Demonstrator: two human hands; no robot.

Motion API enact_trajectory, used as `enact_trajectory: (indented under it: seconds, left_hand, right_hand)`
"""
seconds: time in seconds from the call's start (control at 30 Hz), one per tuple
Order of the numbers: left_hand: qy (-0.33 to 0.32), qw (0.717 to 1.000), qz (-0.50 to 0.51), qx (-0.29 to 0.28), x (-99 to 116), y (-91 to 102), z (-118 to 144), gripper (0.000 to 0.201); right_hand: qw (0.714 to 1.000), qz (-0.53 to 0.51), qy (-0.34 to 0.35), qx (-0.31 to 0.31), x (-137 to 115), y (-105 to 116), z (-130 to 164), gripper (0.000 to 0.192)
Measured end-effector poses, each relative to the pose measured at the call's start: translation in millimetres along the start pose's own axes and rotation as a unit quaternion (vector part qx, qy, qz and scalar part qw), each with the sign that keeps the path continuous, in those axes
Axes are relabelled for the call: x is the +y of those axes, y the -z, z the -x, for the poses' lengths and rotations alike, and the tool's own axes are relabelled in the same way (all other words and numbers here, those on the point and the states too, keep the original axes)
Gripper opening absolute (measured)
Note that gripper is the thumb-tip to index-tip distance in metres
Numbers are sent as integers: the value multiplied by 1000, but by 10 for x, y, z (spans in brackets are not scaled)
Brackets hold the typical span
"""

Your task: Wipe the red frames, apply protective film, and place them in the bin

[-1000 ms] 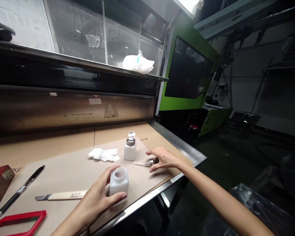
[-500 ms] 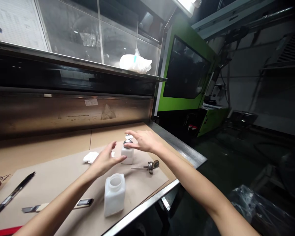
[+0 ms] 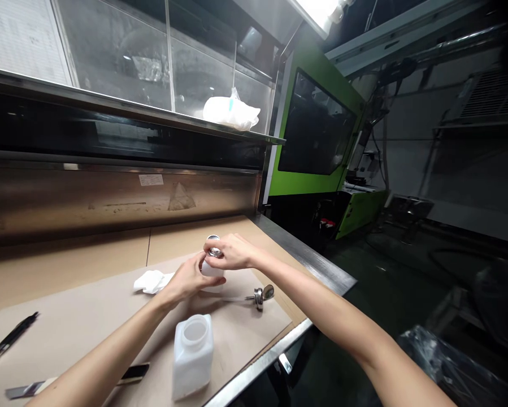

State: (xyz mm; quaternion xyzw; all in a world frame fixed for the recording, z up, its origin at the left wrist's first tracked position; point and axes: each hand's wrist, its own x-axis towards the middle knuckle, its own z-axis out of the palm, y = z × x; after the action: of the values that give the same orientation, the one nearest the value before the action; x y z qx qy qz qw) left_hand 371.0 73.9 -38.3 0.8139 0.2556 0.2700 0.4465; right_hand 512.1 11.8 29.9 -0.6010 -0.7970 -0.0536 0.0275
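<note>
A small white plastic bottle (image 3: 211, 269) stands on the brown paper near the bench's right end. My left hand (image 3: 189, 278) is closed round its body, thumb at the near side. Fingers of my right hand (image 3: 233, 252) grip the bottle's shiny metal cap (image 3: 213, 250), whose raised round lid shows above them. Closer to me is a larger, uncapped white bottle (image 3: 193, 362) with a wide neck. A loose metal pump top (image 3: 259, 298) with a thin tube lies to the right of it. The hands partly cover the small bottle.
Crumpled white tissue (image 3: 152, 281) lies left of my left hand. My left forearm crosses over a utility knife (image 3: 22, 390); a black pen (image 3: 12, 339) lies farther left. A metal edge (image 3: 304, 260) borders the bench. A white plastic bag (image 3: 231, 112) sits on the shelf.
Both hands have closed in on the small bottle: the left now wraps its body and the right grips its metal cap. The view has shifted slightly.
</note>
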Motion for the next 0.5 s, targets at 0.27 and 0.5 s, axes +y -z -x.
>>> enact_trajectory:
  seconds: [0.27,0.5]
  left_hand:
    - [-6,998,40,-38,155,91,97,41]
    - [-28,992,53,-110,334,319,106,34]
  right_hand:
    - [989,22,144,4,-11,162,62,28]
    - [973,15,229,29,-42,347,101,26]
